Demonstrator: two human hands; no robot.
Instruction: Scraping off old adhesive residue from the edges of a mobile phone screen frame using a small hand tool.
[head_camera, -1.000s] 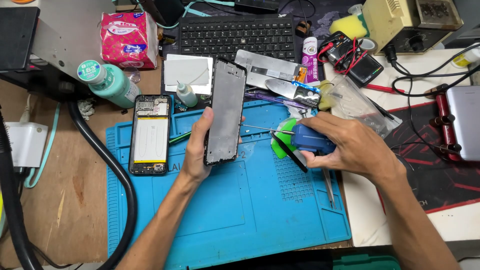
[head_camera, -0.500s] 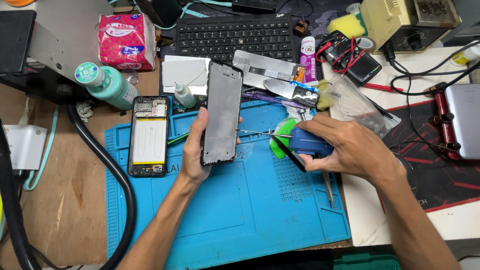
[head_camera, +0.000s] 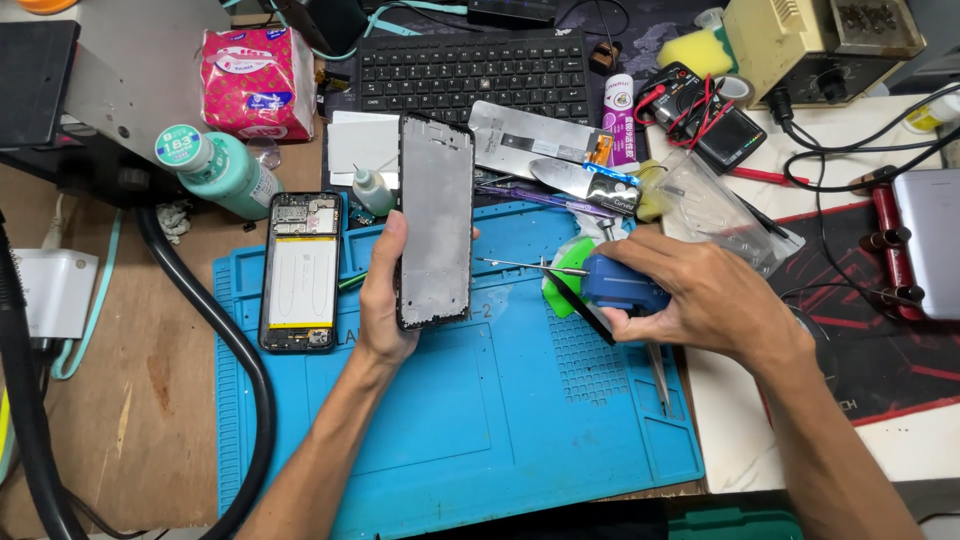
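My left hand (head_camera: 385, 295) holds a phone screen frame (head_camera: 436, 220) upright above the blue work mat (head_camera: 470, 430), its grey inner side facing me. My right hand (head_camera: 705, 295) grips a blue tool (head_camera: 622, 284) whose thin metal tip (head_camera: 510, 263) points left toward the frame's right edge, a short gap apart. An opened phone body (head_camera: 300, 272) with a pale battery lies flat on the mat, left of my left hand.
A black keyboard (head_camera: 475, 72), a pink tissue pack (head_camera: 258, 82), a green bottle (head_camera: 215, 170) and a small glue bottle (head_camera: 372, 190) lie behind. A black hose (head_camera: 235, 340) curves on the left. A multimeter (head_camera: 705, 115), cables and a soldering station (head_camera: 800, 45) crowd the right.
My left hand has turned the frame more upright and lifted it slightly. My right hand with the blue tool has stayed nearly still beside it.
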